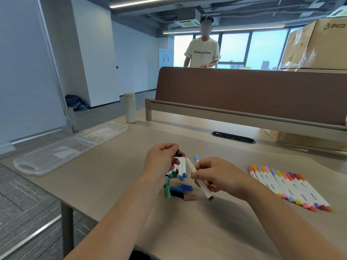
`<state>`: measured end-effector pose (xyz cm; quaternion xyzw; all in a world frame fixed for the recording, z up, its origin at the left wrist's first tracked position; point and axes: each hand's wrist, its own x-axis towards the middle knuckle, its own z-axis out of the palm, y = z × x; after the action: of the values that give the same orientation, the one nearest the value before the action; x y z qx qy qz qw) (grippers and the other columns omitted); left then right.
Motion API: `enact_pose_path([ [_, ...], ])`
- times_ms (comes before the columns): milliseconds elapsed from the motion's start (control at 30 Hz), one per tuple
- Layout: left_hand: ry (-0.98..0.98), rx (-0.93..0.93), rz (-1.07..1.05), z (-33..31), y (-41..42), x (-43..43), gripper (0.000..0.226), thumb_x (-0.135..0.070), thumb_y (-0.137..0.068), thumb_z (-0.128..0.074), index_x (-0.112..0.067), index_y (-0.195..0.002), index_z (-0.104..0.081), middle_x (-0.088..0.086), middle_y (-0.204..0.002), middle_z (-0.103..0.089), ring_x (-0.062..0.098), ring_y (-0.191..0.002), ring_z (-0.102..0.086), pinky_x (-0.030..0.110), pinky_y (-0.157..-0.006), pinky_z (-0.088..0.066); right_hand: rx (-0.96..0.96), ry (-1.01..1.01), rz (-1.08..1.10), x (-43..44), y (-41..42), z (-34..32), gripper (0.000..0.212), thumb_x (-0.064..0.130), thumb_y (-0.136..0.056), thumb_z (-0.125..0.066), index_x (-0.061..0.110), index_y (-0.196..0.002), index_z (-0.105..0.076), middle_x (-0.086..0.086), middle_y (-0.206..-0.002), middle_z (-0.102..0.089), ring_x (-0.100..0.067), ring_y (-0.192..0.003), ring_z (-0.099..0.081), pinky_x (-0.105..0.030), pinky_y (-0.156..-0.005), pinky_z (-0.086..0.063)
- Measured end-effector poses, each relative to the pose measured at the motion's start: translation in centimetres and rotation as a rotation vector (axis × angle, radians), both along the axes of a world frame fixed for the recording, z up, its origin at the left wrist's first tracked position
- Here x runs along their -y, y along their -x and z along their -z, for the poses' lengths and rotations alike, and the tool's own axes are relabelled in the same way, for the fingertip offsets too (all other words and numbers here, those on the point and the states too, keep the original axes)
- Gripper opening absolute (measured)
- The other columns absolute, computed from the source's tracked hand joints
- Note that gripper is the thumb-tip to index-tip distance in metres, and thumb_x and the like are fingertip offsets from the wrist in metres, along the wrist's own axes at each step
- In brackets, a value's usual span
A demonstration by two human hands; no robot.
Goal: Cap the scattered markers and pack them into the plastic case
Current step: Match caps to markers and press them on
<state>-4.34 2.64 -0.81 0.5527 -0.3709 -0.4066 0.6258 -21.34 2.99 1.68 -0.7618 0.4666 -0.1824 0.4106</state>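
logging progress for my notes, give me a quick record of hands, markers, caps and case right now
left hand: pinches a brown cap
right hand: holds a white marker, upper end uncapped
loose caps: clustered on the table near the hands
capped markers: row on the right
plastic case: open, far left, no markers visible inside

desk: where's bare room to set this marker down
Bare desk lies between the plastic case and the left hand, and from the hands back to the cable slot. Crowded: loose caps and markers under the hands, and the capped row right of the right hand.
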Motion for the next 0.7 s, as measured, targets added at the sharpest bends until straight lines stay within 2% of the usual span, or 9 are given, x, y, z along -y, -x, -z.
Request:
enact_pose_path([
  [167, -0.011, 0.032, 0.038, -0.1, 0.5, -0.2, 0.012, -0.014, -0.098, -0.056, -0.013, -0.102, -0.067, 0.007, -0.083, -0.076, 0.017, -0.062, -0.059, 0.026, -0.052, -0.043, -0.001, -0.016, -0.006, 0.1, -0.1, 0.2, 0.01, 0.023, -0.093, -0.061, 0.017, -0.096, -0.069, 0.0, -0.083, -0.065, -0.006, -0.063, -0.057, -0.014, -0.054, -0.045],
  [400, -0.004, 0.106, 0.061, -0.2, 0.6, -0.6, 0.011, -0.014, -0.097, -0.057, -0.014, -0.099, -0.068, 0.005, -0.079, -0.075, 0.015, -0.058, -0.059, 0.026, -0.053, -0.044, 0.013, 0.003, 0.011, 0.2, -0.3, 0.3, 0.012, 0.024, -0.094, -0.061, 0.017, -0.095, -0.07, -0.001, -0.083, -0.066, -0.007, -0.065, -0.058, -0.015, -0.055, -0.047],
  [467, -0.004, 0.186, 0.017, 0.0, 0.9, -0.8, 0.01, -0.015, -0.095, -0.059, -0.015, -0.094, -0.069, 0.004, -0.078, -0.074, 0.013, -0.055, -0.059, 0.028, -0.055, -0.047, 0.008, 0.063, 0.039, 0.4, -0.3, 0.5, 0.015, 0.026, -0.095, -0.061, 0.017, -0.093, -0.072, -0.005, -0.087, -0.069, -0.011, -0.071, -0.06, -0.026, -0.062, -0.054],
  [500, -0.002, 0.238, -0.015, 0.2, 1.1, -0.7, 0.009, -0.015, -0.095, -0.059, -0.014, -0.092, -0.068, 0.004, -0.078, -0.073, 0.013, -0.055, -0.058, 0.028, -0.056, -0.048, -0.013, 0.109, 0.053, 0.5, -0.4, 0.6, 0.016, 0.027, -0.094, -0.06, 0.017, -0.091, -0.073, -0.007, -0.088, -0.07, -0.015, -0.074, -0.061, -0.035, -0.069, -0.055],
  [533, 0.0, 0.285, -0.042, 0.4, 1.4, -0.6, 0.009, -0.016, -0.095, -0.059, -0.013, -0.091, -0.067, 0.005, -0.078, -0.073, 0.013, -0.056, -0.058, 0.028, -0.057, -0.049, -0.038, 0.15, 0.065, 0.6, -0.4, 0.7, 0.018, 0.028, -0.094, -0.06, 0.017, -0.09, -0.073, -0.007, -0.089, -0.071, -0.017, -0.075, -0.06, -0.037, -0.073, -0.055],
  [633, 0.006, 0.285, -0.072, 0.9, 2.0, -0.4, 0.01, -0.015, -0.095, -0.058, -0.01, -0.09, -0.065, 0.007, -0.076, -0.072, 0.012, -0.054, -0.057, 0.024, -0.049, -0.046, -0.056, 0.191, 0.091, 1.1, -0.3, 0.8, 0.021, 0.028, -0.095, -0.059, 0.014, -0.089, -0.073, -0.01, -0.085, -0.07, -0.016, -0.067, -0.056, -0.029, -0.062, -0.05],
  [700, 0.006, 0.275, -0.049, 0.9, 2.4, -0.2, 0.01, -0.013, -0.096, -0.056, -0.01, -0.092, -0.065, 0.007, -0.075, -0.072, 0.011, -0.053, -0.058, 0.022, -0.044, -0.045, -0.085, 0.198, 0.085, 1.4, 0.2, 0.5, 0.023, 0.029, -0.095, -0.059, 0.013, -0.09, -0.074, -0.009, -0.084, -0.071, -0.015, -0.066, -0.056, -0.026, -0.06, -0.048],
])
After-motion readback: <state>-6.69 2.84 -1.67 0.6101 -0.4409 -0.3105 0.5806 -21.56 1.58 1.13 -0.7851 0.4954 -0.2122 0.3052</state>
